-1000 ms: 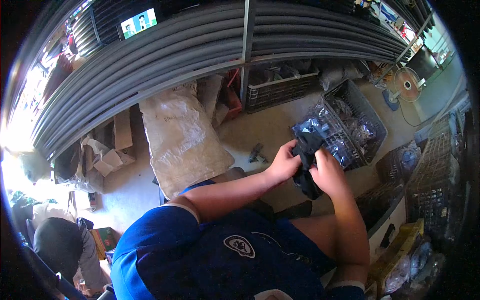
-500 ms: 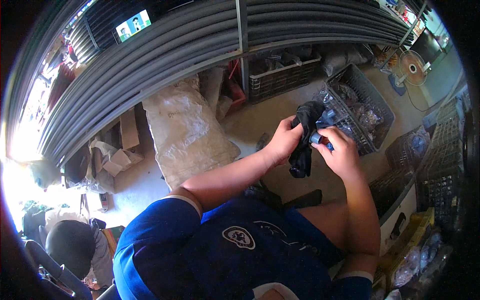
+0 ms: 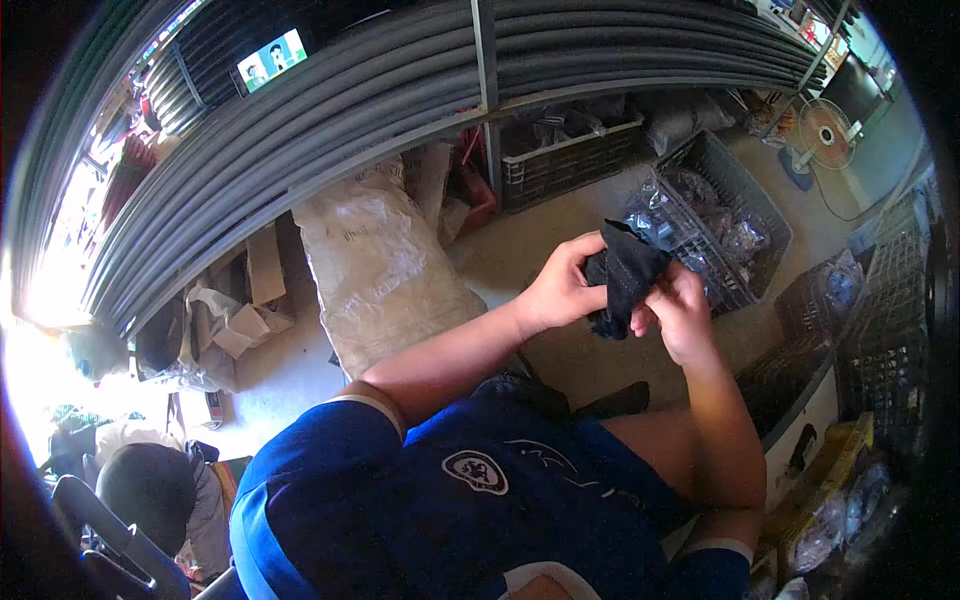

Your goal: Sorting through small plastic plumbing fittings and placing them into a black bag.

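In front of my body I hold up a crumpled black cloth point(image 3: 632, 268). My left hand point(image 3: 562, 287) is closed on its left side, with the thumb pressed against the fabric. My right hand point(image 3: 686, 318) is closed at the right side of the cloth, its fingers partly behind a hanging fold. The fold covers whatever else those fingers hold, and the small grey-blue cylindrical piece from earlier is out of sight.
Long grey pipes point(image 3: 380, 85) lie on a rack across the far side. Below stand a large pale sack point(image 3: 385, 270) and a black crate point(image 3: 570, 165). A grey crate of bagged parts point(image 3: 770, 210) stands right, near a fan point(image 3: 826, 135). A phone point(image 3: 272, 60) shows a picture.
The black cloth has been folded over toward my right hand and now hides the grey-blue piece. My right hand has moved slightly down, its fingers now partly behind the fabric.
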Tool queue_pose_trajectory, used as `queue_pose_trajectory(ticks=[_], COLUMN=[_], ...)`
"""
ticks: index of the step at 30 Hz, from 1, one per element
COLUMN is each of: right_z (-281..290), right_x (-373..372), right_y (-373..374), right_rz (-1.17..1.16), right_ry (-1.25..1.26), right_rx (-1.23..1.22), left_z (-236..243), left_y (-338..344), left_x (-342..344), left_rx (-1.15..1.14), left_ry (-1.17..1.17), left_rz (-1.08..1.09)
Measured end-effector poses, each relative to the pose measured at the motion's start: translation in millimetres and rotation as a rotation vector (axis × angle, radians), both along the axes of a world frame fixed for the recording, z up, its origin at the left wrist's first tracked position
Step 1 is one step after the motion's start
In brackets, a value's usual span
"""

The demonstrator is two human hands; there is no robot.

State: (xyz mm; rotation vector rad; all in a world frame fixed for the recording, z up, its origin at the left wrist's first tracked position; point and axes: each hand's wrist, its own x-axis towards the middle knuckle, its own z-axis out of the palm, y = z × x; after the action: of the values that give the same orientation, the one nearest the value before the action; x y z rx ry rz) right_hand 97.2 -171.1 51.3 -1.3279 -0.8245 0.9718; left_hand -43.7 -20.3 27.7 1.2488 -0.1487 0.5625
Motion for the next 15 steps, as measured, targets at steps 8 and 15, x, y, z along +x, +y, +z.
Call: queue_pose_trajectory(ticks=[8,15], right_z=[1.1,2.1], right_x=[2.7,-2.0], right_y=[8.0,9.7], right_rz=[0.017,-0.051], right_ry=[-0.593,-1.11], right_rx=[0.107,0.255], left_z=[-17.5,-13.5], left_y=[-10.0,-6.9], left_x=[21.9,21.3], left_rx=[-0.385,-0.665], left_ry=[0.094,0.316], left_rz=[0.054,0.041])
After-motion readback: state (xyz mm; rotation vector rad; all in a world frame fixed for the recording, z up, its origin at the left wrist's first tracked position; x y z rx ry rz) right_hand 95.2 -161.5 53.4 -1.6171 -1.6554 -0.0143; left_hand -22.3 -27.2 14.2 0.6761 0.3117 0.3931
